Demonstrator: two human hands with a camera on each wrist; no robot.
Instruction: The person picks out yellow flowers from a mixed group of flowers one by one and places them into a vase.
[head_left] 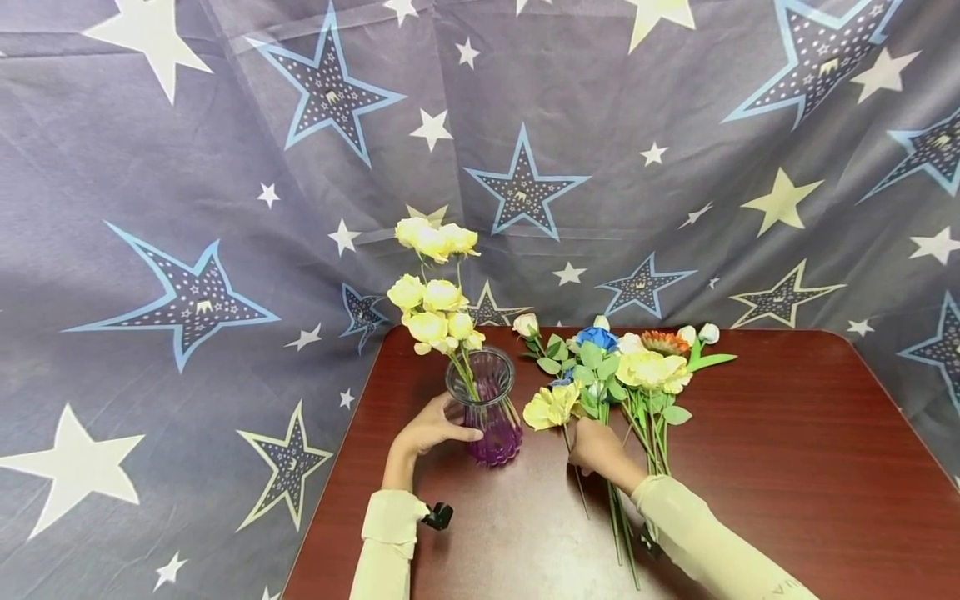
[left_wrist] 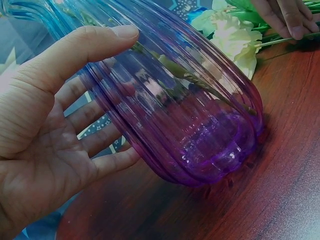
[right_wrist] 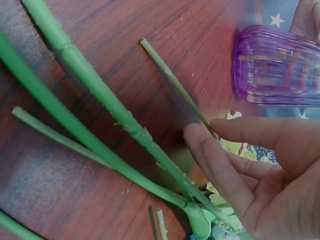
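Note:
A ribbed glass vase [head_left: 495,429], purple at the base and bluish higher up, stands on the table with several tall yellow flowers [head_left: 435,312] in it. My left hand [head_left: 437,427] holds its left side, the thumb [left_wrist: 107,42] across the front and the fingers behind the glass. To the right, my right hand [head_left: 600,450] pinches the thin stem [right_wrist: 172,80] of a yellow flower [head_left: 552,407] between thumb and fingertips. That flower's head lies beside the other blooms, its bare stem end pointing toward the table's front.
Beside and beyond my right hand lie a blue rose [head_left: 597,337], a pale yellow flower [head_left: 651,369], an orange flower [head_left: 666,342] and white buds [head_left: 708,333], their green stems [right_wrist: 95,85] pointing forward. A star-patterned cloth [head_left: 525,83] hangs behind the reddish-brown table [head_left: 787,467].

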